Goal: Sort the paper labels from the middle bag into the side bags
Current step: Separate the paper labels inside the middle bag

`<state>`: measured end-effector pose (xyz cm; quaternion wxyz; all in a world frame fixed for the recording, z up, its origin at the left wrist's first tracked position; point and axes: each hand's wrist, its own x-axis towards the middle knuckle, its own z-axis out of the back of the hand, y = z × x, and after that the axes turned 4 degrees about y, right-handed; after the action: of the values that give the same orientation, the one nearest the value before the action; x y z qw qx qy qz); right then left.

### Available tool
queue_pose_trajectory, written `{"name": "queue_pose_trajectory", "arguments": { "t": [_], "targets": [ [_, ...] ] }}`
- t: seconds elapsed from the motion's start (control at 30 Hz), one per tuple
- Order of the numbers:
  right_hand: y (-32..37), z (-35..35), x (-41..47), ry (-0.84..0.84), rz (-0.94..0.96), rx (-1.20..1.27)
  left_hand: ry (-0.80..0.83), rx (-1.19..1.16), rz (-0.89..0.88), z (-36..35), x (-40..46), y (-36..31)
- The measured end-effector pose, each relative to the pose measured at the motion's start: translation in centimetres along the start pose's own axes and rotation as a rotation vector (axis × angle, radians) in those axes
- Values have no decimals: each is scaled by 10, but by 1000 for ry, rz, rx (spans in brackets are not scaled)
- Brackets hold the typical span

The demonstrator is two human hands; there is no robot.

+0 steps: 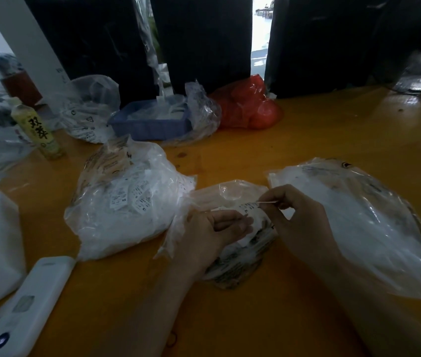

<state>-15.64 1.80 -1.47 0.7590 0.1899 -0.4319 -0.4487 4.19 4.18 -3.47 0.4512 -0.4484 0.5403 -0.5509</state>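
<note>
Clear plastic everywhere: middle bag (232, 243) lying open on the yellow table (255, 318), between the left bag (127, 202) and the right bag (363, 217). Inside the middle bag, a heap of small paper labels (242, 251), printed sides mixed. Right hand (299, 222) pinching one thin white label (266, 202) by its edge between thumb and forefinger, lifted just above the bag mouth. Left hand (214, 233) resting on the bag, fingers loosely curled near the loose labels; whether pinching one too, cannot tell, too blurred. Left bag already quite full, with labels marked XS visible through the plastic; right bag flatter, contents hard to see.

Probably the step now: reading the size on the pinched label, then choosing the side. Better to turn the print toward the eyes before moving. Better also to hold only one label, because thin paper sticks together easily. Useful to press the middle bag down with the left hand, so nothing slides out.
</note>
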Motion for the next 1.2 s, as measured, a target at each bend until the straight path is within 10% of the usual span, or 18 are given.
{"name": "queue_pose_trajectory", "arguments": {
  "t": [1.2],
  "targets": [
    [-1, -2, 1, 251, -138, 153, -137, -3, 105, -1, 1, -4]
  ]
}}
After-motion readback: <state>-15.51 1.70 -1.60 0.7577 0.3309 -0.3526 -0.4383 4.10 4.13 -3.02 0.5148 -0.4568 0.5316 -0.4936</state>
